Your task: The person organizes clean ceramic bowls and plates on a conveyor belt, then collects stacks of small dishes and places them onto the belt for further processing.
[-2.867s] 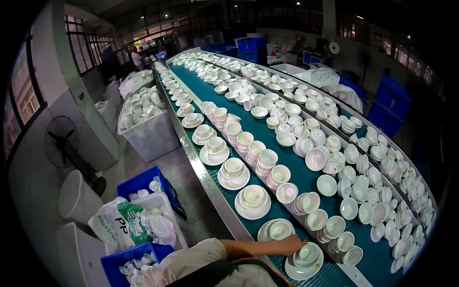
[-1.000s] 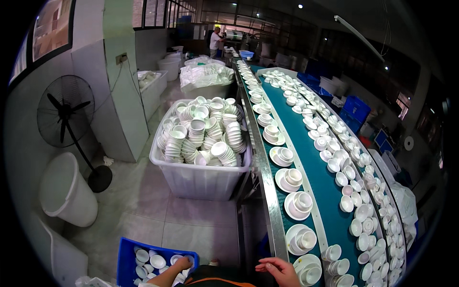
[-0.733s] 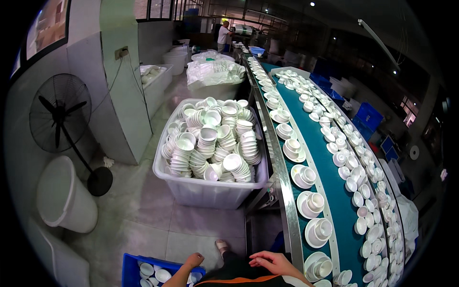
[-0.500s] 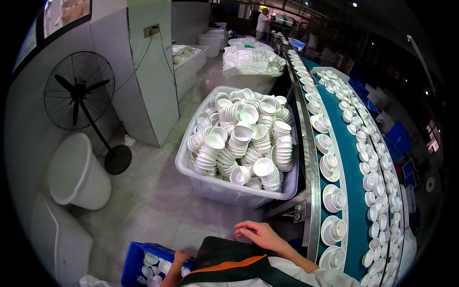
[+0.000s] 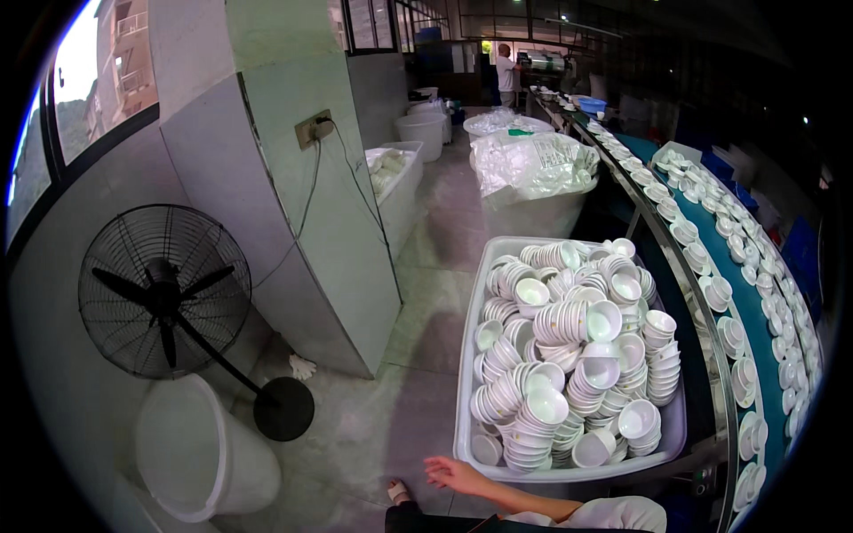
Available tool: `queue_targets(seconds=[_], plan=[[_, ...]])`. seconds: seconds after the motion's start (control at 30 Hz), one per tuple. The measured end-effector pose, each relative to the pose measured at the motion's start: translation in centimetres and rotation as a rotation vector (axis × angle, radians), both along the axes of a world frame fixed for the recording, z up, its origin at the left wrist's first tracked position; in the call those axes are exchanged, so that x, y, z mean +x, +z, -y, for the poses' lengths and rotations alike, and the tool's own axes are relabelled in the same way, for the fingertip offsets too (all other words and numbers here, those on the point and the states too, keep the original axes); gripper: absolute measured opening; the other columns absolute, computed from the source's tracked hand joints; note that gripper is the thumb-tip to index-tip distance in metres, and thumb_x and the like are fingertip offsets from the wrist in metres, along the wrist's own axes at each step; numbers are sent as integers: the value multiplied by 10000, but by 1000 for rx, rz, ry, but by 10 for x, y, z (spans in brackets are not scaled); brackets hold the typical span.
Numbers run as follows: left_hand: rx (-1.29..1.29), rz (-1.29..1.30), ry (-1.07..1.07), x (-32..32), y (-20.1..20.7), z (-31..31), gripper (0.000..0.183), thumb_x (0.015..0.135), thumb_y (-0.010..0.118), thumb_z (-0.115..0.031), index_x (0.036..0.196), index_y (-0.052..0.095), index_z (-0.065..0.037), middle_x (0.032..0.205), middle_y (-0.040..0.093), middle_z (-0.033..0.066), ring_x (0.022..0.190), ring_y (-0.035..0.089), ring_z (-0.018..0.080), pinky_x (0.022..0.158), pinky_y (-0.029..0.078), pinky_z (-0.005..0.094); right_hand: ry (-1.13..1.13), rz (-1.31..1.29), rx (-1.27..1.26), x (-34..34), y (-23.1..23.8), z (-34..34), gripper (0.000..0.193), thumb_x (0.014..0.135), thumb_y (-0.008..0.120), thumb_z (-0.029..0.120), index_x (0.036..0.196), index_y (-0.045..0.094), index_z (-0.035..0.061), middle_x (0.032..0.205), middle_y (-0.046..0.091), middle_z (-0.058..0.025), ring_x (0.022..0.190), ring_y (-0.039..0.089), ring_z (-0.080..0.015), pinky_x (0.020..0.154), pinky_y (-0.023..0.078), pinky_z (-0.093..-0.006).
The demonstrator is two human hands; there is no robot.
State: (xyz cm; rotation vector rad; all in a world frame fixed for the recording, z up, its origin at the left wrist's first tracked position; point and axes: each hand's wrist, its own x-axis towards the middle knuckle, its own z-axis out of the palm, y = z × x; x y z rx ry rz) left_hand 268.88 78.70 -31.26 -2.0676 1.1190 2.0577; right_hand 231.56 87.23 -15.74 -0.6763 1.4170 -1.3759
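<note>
near the pale tub (image 5: 465,391), i see the right hand (image 5: 453,474) loose and empty, the left hand out of view, while white bowls (image 5: 569,322) lie inside that tub in leaning nested stacks, presumably to save room.

Glossy ceramic bowls (image 5: 602,322) at four o'clock; matt plastic bucket (image 5: 213,449) at eight; crinkled, shiny plastic sheeting (image 5: 529,167) at one.

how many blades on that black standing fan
3: around the hub, the left blade points up-left, the right blade up-right, and the lower blade downward. None seems hidden.
</note>
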Motion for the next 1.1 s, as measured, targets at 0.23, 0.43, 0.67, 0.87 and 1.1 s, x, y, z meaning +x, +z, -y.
queue_targets(seconds=[0.23,0.43,0.67,0.87,1.1], plan=[[-403,-69,-291,-73,27,292,291,799,530,-211,978,506,17,856,576,145,621,576,204,501,450,284,48,17,35,-36,-30,153,377,847,495,158,1190,386,47,1058,519,-108,947,519,-143,742,463,-272],[-411,-112,-524,-287,24,395,145,751,537,-84,811,589,37,624,599,104,491,571,167,461,437,264,-253,-93,275,-110,-25,137,312,864,467,185,1130,450,23,956,566,-94,849,575,-144,711,472,-248],[-604,-352,-1569,-529,25,390,312,736,515,-166,1028,557,-65,847,610,133,831,587,262,710,456,321,-422,65,394,-242,-44,185,323,855,486,227,1109,481,28,910,584,-77,803,585,-123,677,482,-236],[-676,-167,-1823,-724,58,436,394,758,492,-245,1104,484,-57,962,572,155,891,540,299,751,434,376,-226,-650,330,-449,42,314,304,832,478,215,1082,493,44,903,596,-137,812,590,-266,699,464,-337],[-1081,-493,-1838,-985,103,497,391,748,487,-257,1117,477,-125,1050,534,154,956,522,289,796,431,386,-336,-598,98,-675,80,439,308,828,477,203,1096,489,50,994,575,-136,862,581,-249,712,467,-320]])
